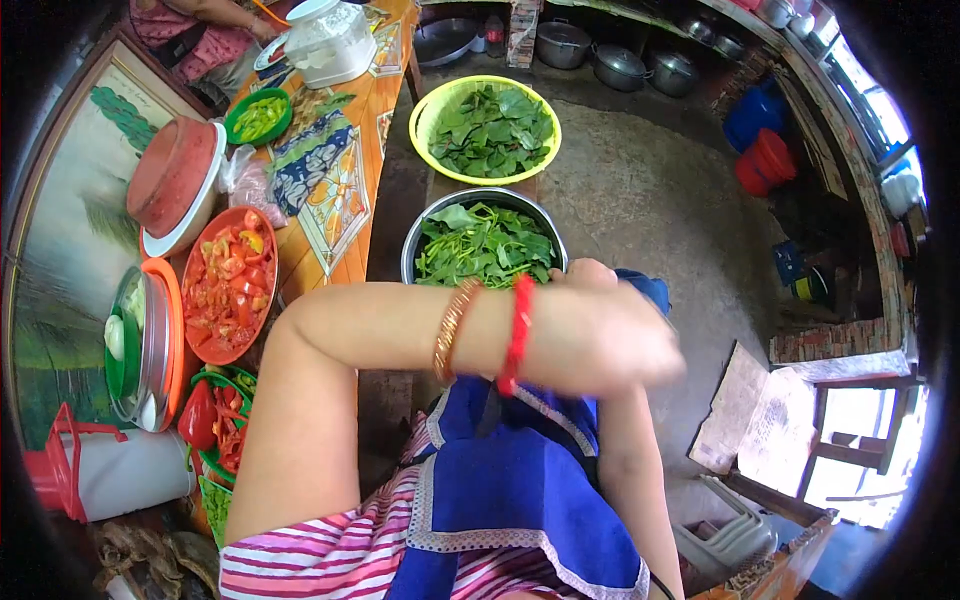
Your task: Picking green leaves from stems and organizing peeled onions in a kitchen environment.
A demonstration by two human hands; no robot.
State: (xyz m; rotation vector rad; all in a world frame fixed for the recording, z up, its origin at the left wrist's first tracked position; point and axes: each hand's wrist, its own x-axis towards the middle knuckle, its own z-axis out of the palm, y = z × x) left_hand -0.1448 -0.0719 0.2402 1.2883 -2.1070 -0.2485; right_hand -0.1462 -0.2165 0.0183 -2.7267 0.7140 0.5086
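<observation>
My left forearm, with a gold-coloured bangle and a red band, crosses the view from the left. My left hand (634, 341) is motion-blurred at its end, above my right forearm; its fingers cannot be made out. Partly hidden behind it, my right hand (589, 273) is at the right rim of a metal basin (407, 251), its fingertips over the edge. Cut green leaves with stems (487, 244) fill the basin. Just beyond stands a yellow plastic colander (421, 127) holding broad green leaves (495, 131).
On the table (379, 112) at left are an orange dish of cut tomatoes (229, 289), a green bowl of sliced green vegetables (259, 118), red peppers (199, 416) and a white lidded container (330, 49). Another person (217, 37) is at top left. Metal pots (619, 66) stand at the back.
</observation>
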